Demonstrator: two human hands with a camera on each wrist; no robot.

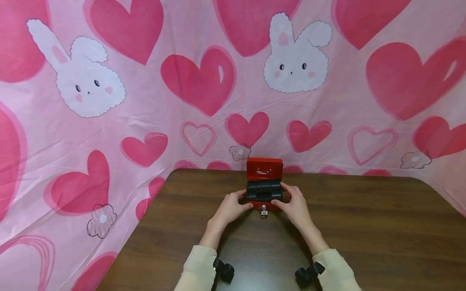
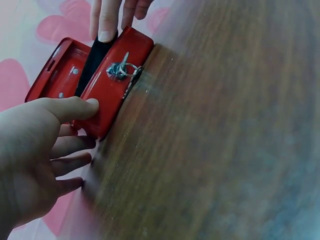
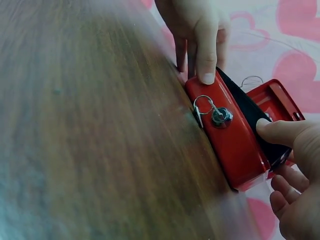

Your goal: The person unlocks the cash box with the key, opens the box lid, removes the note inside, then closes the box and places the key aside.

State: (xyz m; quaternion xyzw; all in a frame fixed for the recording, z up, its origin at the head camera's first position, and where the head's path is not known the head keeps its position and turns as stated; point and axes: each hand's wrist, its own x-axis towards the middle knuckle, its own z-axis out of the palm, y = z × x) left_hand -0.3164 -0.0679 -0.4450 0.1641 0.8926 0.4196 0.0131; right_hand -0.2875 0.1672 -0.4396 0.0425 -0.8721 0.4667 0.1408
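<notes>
A small red metal cash box (image 1: 264, 169) stands at the table's far edge with its lid raised. In it lies a black plastic tray (image 1: 263, 190), its right end lifted above the box's rim in the right wrist view. My left hand (image 1: 231, 208) holds the box's left end, thumb (image 2: 90, 107) against the red front and fingers along the side. With the right hand (image 1: 296, 207) I pinch the tray's right end, thumb (image 3: 270, 129) on its front edge. A key on a ring (image 3: 203, 104) sits in the silver front lock (image 3: 221, 117).
The brown wooden table (image 1: 364, 226) spreads out on both sides of the box. Right behind it hangs a pink cloth (image 1: 196, 32) with hearts and rabbits. A black wrist camera (image 1: 223, 270) is strapped at the left sleeve, another wrist camera (image 1: 309, 275) at the right.
</notes>
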